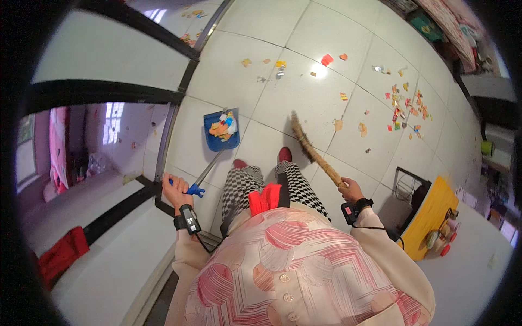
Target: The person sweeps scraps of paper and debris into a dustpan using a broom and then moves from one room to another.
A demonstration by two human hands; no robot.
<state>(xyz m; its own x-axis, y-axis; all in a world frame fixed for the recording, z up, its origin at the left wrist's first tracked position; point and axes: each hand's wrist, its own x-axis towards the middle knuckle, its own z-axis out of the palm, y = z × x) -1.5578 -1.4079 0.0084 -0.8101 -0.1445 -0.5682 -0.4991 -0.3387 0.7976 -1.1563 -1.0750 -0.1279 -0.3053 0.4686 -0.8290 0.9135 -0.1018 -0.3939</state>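
Observation:
My left hand grips the blue handle of a long-handled dustpan, whose blue pan rests on the white tiled floor. Inside the pan lies a pile of orange, white and blue paper scraps. My right hand is closed around the bound handle of a straw hand broom. The broom's bristle end points away from me, beyond my right shoe. Nearest to it are pale orange scraps on the tiles.
Colourful scraps are scattered thickly to the right, with a few more farther ahead. A mirrored, dark-framed cabinet borders the left side. At the right stands a yellow-topped table with small items on it. A bed is at the far right.

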